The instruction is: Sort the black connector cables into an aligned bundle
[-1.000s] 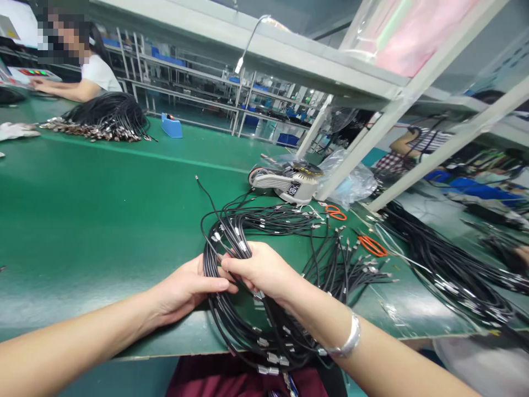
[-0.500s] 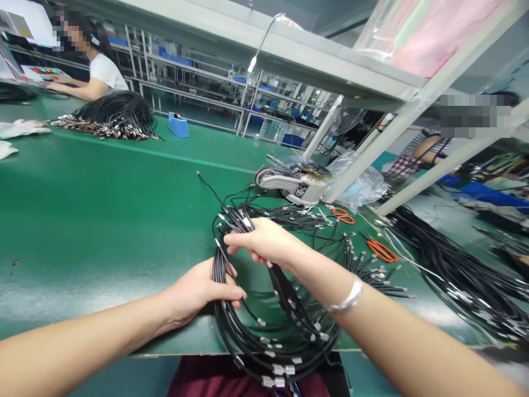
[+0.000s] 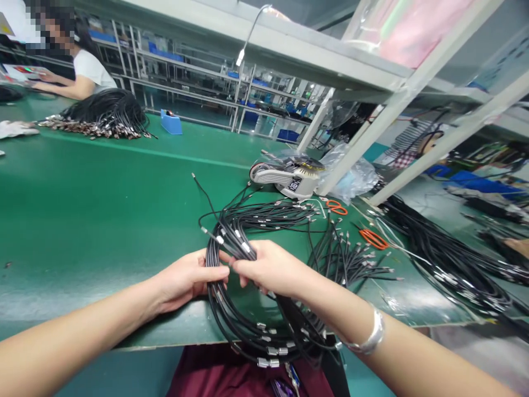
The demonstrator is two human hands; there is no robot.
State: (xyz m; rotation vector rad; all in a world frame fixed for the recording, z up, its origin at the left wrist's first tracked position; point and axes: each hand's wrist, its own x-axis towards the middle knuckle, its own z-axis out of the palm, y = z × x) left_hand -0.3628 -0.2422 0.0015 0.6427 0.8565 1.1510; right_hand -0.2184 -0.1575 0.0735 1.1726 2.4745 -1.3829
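A bundle of thin black cables (image 3: 231, 317) with silvery metal ends loops over the front edge of the green table. My left hand (image 3: 190, 278) wraps round the left side of this loop, thumb across the strands. Closed on the bundle's other side is my right hand (image 3: 268, 267), with metal ends showing just above its fingers. The two hands nearly touch. One loose cable (image 3: 204, 193) sticks up and away behind them. More black cables (image 3: 273, 215) lie behind my right hand, and others (image 3: 351, 253) fan out to its right.
Beyond the hands stands a grey tape dispenser machine (image 3: 289, 176). Orange-handled scissors (image 3: 374, 239) and a second orange pair (image 3: 336, 207) lie to the right, near long black cables (image 3: 438, 259). A cable pile (image 3: 103, 113) and a blue tape holder (image 3: 171, 122) sit far left. A person (image 3: 88, 71) works there.
My right hand has come down and closer to my left hand, bringing its part of the cable bundle along. The left hand keeps its hold. The view has shifted slightly.
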